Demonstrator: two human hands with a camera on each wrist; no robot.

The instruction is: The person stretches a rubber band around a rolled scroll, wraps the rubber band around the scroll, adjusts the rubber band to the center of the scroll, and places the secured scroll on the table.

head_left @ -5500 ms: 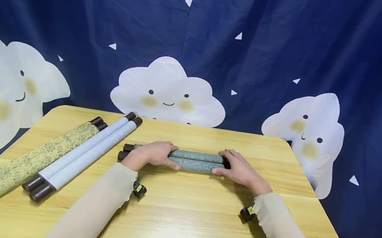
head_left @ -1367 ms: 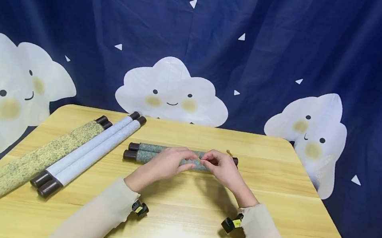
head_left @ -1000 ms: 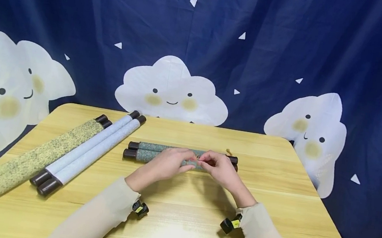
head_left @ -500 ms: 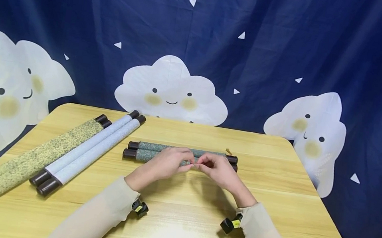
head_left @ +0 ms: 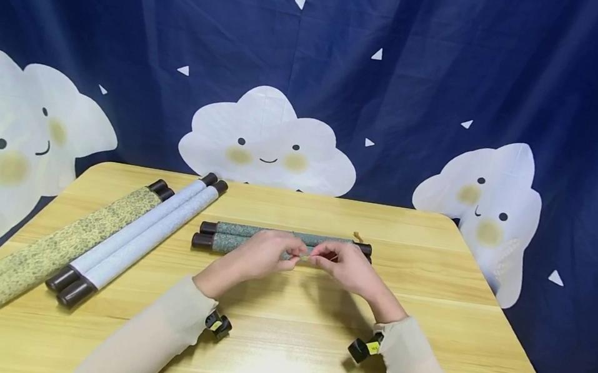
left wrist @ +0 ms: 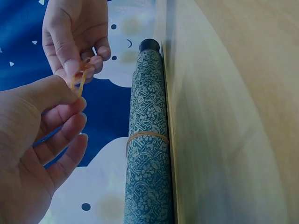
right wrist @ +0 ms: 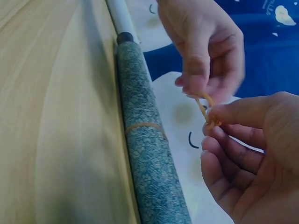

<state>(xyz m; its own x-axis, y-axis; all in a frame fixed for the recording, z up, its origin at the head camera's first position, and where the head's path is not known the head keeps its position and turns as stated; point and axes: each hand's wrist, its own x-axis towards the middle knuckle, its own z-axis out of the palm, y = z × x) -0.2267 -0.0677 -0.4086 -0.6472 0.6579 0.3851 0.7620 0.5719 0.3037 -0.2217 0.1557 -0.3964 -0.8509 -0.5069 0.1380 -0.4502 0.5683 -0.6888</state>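
Note:
A green-blue patterned scroll [head_left: 226, 242] with dark end knobs lies crosswise on the table, rolled up from both ends into two parallel rolls. A thin tan cord [left wrist: 148, 134] goes around it. Just above the scroll's middle, my left hand [head_left: 264, 257] pinches a yellowish end of cord [left wrist: 83, 81] between thumb and index finger. My right hand [head_left: 347, 267] pinches the same piece from the other side, its fingertips close to the left ones. The wrist views show a small loop of cord [right wrist: 201, 107] between the hands. Its knot is too small to make out.
To the left on the wooden table [head_left: 281, 323] lie a yellow patterned scroll [head_left: 65, 238] and a pale blue scroll [head_left: 151, 233], both slanting. A brown cord tip [head_left: 357, 236] sticks up by the green scroll's right end. A dark blue curtain [head_left: 318, 44] hangs behind.
Earlier both hands rested on the scroll, the right at its right end. They have since come together over its middle and pinch the cord. Lately the fingertips shifted slightly toward the scroll's near side.

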